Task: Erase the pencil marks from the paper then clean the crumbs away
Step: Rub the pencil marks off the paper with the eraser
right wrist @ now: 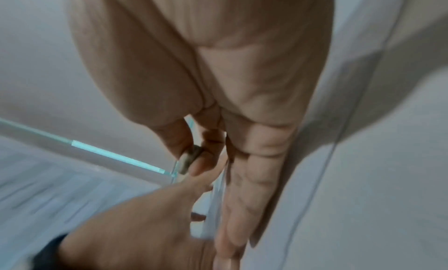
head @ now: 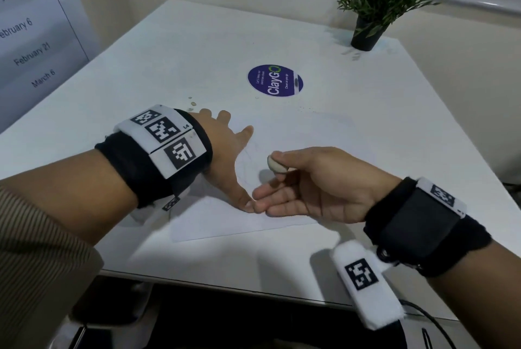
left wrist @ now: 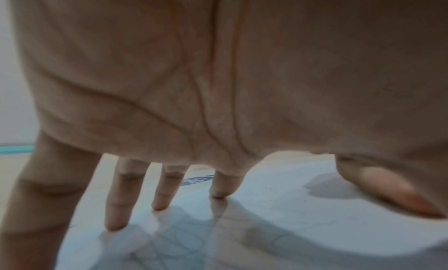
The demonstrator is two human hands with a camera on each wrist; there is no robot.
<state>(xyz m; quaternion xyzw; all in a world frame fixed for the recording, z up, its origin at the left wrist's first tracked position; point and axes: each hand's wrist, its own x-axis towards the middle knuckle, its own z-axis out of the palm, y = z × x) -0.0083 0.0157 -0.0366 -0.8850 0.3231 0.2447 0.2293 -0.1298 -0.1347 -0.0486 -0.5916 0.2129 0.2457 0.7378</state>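
Paper [head: 282, 134] lies flat near the bench's front edge, faint pencil marks [head: 248, 160] mid-sheet (too faint to read). Left hand [head: 225, 151] pins it: fingers [left wrist: 121, 203] straight and spread, tips pressing the sheet, thumb down near the sheet's front edge. Right hand [head: 310, 182] hangs just above the paper, thumb and index pinching a small worn whitish eraser [head: 276, 165]; remaining fingers extended, loose, close by the left thumb. Eraser is off the paper, shadow under it.

Labels: round purple sticker [head: 275, 80] mid-bench reads "ClayGo", small print partly legible ("Clean as you go"). Sheet on the wall [head: 33, 38] left of the bench lists "February 6", "February 21", "March 6". Both wrists carry black bands with white square-code tags [head: 166, 137].

Around: a few small pale bits [head: 191, 105] on the bench [head: 183, 47] just beyond the left fingers. Potted green plant [head: 377, 2] in a black pot at the far right corner. Nothing stands between hands and paper.
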